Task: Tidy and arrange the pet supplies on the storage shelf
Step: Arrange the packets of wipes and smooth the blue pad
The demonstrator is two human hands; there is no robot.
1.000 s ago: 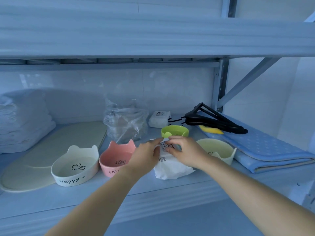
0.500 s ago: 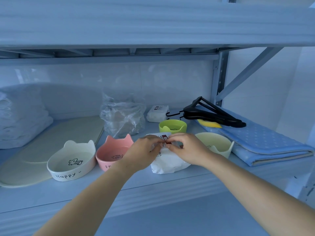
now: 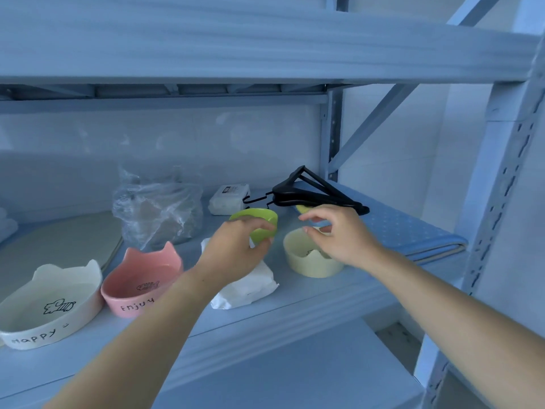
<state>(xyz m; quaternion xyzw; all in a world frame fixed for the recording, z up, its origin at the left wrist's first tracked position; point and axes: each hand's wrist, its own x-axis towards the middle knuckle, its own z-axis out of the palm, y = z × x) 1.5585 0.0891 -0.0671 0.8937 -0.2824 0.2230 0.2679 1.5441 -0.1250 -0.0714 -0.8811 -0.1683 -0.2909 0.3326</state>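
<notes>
Both hands have left the white packet (image 3: 250, 286); the left hand (image 3: 233, 255) now holds in its grip the tilted green bowl (image 3: 261, 219), just beyond the packet on the shelf (image 3: 295, 312). The right hand (image 3: 345, 240), grip released and fingers spread, hovers over the cream bowl (image 3: 309, 265) at the green bowl's 4 o'clock. The pink bowl (image 3: 141, 278) sits at its 8 o'clock.

Your left hand (image 3: 233, 249) grips the green bowl (image 3: 259, 219) by its near rim. The bowl is tilted, above the white packet (image 3: 247, 284) lying on the shelf (image 3: 295, 305). Your right hand (image 3: 339, 234) hovers over the cream bowl (image 3: 306, 261), fingers loosely spread, holding nothing. Left of packet: pink bowl (image 3: 141, 278) marked "Enjoy", white bowl (image 3: 50, 308) marked "Happy" just beside it. Behind them: crumpled plastic bag (image 3: 156, 208). Black hangers (image 3: 309, 193) lie on the blue mat (image 3: 407, 228).
</notes>
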